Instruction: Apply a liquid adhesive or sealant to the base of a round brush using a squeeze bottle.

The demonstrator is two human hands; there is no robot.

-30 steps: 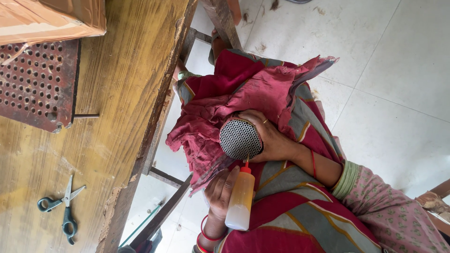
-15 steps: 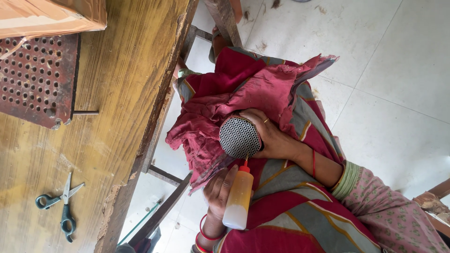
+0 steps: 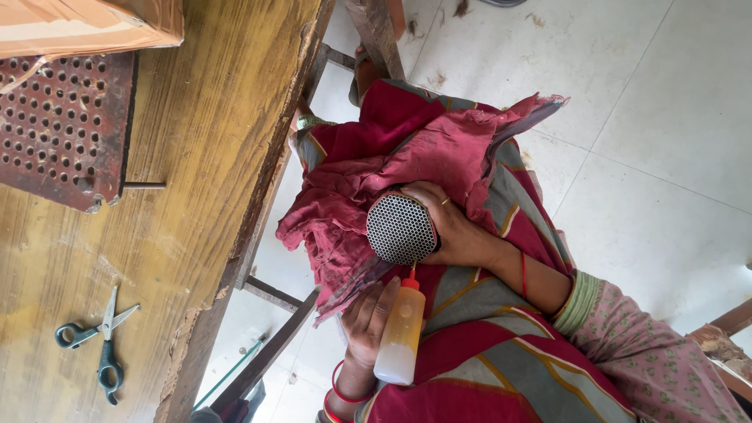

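Two hands: both full, held over the lap beside the wooden table [image 3: 196,157].
Left hand [image 3: 368,325]: fingers wrapped around a small squeeze bottle [image 3: 399,333] of yellowish liquid, its red nozzle pointing up at the mesh part.
Right hand [image 3: 454,231]: closed around a round perforated metal piece [image 3: 401,229], its mesh face turned to the camera, a ring on one finger.
Red cloth [image 3: 392,164]: bunched around and behind the mesh piece, draped over the lap.
Nozzle tip: touching or just below the mesh rim; which one cannot be told.
Table: scissors [image 3: 98,341] with dark handles lie near its edge; a rusty perforated plate [image 3: 55,125] sits further up, under a cardboard box [image 3: 86,23].
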